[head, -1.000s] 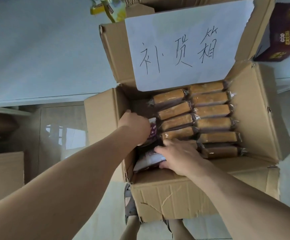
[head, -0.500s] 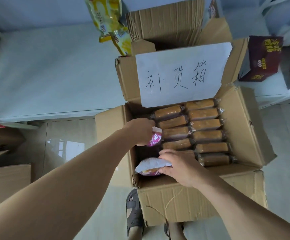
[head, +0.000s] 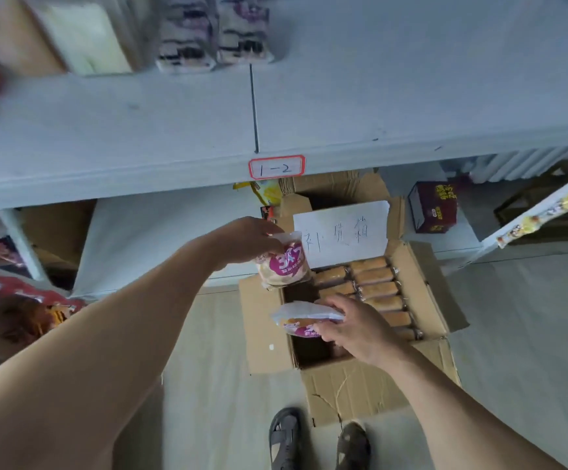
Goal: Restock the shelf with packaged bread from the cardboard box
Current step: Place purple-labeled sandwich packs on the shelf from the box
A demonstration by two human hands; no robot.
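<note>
Lifting two packets clear of the cardboard box (head: 354,385): left hand (head: 242,240) pinching a round bread packet with pink label (head: 284,268) by its upper seal, packet hanging over the box's far-left corner; right hand (head: 357,325) curled round a second bread packet (head: 304,317), held flat above the emptied left side of the box. Remaining stock, two rows of wrapped oblong cakes (head: 367,284), packed along the right side of the box. Target surface: pale shelf board (head: 140,130) tagged with a red-edged label reading 1-2 (head: 277,167), well above both hands, with blurred striped packets (head: 213,35) at its back.

Likely failures from here:
- Slipping of the left packet, gripped only at a thin film seal, if swung quickly upward; seal may also tear.
- Squashing of the soft bread in the right hand, if squeezed harder during the raise.
- Catching of either packet on the shelf's front lip, since both hands start beneath it.
- Knocking over the striped packets when pushing new stock back.
- Tripping on the box, standing just ahead of the sandalled feet (head: 320,439).
</note>
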